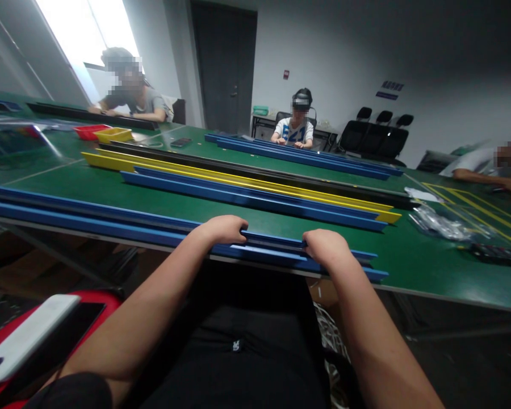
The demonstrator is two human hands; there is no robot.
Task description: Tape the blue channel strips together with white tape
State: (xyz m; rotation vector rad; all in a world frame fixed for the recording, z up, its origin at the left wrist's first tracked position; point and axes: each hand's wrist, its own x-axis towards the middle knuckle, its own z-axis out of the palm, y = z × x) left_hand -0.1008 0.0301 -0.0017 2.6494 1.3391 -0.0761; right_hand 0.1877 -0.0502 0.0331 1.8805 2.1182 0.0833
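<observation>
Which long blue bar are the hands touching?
The front blue bar, along the table's near edge: the left hand and right hand are both on it. The other blue bars lie farther back.

"Where does the light come from?"

"Daylight pours through a window (106, 34) at upper left, burned to white and hazing the seated person (151, 102) beside it."

"And elsewhere?"

"The wall (336, 51) fades into gray gloom toward upper right, with near-darkness below the worktop (430, 278). Shadow crosses the shorter blue rail (251, 202) at center; glare streaks plastic sheeting (42, 142) at left."

"Sharpness?"

"Left hand (229, 229), right hand (327, 247) and near blue rail (111, 228) read fairly clearly; the frame's sides smear, and wide-angle distortion slants the door (223, 68)."
</observation>
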